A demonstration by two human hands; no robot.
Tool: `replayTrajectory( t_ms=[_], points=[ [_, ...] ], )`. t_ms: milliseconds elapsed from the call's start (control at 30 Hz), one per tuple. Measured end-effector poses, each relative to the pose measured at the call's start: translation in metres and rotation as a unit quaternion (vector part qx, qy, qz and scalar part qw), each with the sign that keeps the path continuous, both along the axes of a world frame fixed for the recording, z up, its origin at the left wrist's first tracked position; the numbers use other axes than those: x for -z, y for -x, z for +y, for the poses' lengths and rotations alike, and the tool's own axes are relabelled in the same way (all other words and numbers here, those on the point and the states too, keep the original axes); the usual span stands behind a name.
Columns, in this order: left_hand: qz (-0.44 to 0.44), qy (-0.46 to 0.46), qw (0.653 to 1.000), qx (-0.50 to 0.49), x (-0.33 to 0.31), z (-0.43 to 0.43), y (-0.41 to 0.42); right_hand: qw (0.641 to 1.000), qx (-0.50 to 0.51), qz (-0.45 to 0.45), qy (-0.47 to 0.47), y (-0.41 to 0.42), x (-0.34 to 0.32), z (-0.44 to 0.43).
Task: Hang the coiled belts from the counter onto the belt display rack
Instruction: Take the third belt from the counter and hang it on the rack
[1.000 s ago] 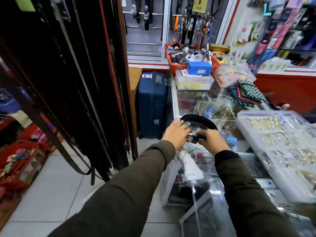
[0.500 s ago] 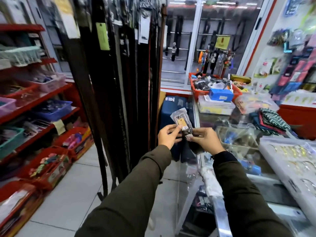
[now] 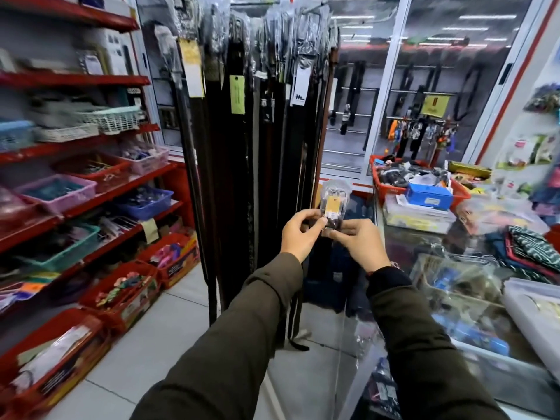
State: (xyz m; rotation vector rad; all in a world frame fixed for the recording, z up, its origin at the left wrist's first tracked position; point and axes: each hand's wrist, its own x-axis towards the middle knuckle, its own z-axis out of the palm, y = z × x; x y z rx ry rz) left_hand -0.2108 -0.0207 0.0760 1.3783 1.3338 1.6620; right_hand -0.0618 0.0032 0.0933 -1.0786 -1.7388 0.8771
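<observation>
I hold a dark belt (image 3: 333, 223) at its buckle end, which is wrapped in clear plastic with a tan tag. My left hand (image 3: 301, 234) pinches it from the left and my right hand (image 3: 357, 242) grips it from the right, at chest height. The rest of the belt is hidden behind my hands. Just ahead and to the left stands the belt display rack (image 3: 257, 122), crowded with long dark belts hanging in plastic sleeves with paper tags. The glass counter (image 3: 403, 250) lies to my right.
Red shelves (image 3: 91, 189) with coloured baskets line the left side. On the counter sit a red basket (image 3: 378, 180), a blue box (image 3: 428, 196), folded cloth (image 3: 527, 247) and a clear tray (image 3: 533, 307). A blue suitcase (image 3: 336, 277) stands on the floor beside the counter.
My view has lifted from the counter toward the rack. Both hands rose from the counter with the belt, and its plastic-wrapped buckle end now points up.
</observation>
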Motion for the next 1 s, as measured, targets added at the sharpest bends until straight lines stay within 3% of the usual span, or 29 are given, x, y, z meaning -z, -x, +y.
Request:
replayTrajectory(
  t_ms=[200,333,467,833,1000],
  points=[
    [-0.057,-0.033,0.997,0.032,-0.043,-0.001,0.015,0.995,-0.045,0.084,0.026,0.011,-0.037,0.013],
    [-0.112,-0.012,0.992,0.047,-0.075,0.003,0.03,0.99,-0.119,0.063,0.035,0.018,-0.075,0.027],
    [-0.109,-0.029,0.992,0.055,-0.105,0.012,0.044,0.991,-0.116,0.06,0.004,0.027,-0.107,0.038],
    [-0.139,-0.186,0.972,0.034,-0.211,0.03,0.042,0.957,-0.126,0.245,-0.093,0.05,-0.198,0.048],
    [-0.163,-0.209,0.964,0.023,-0.252,0.034,0.036,0.945,-0.128,0.285,-0.092,0.055,-0.237,0.051]
  ],
)
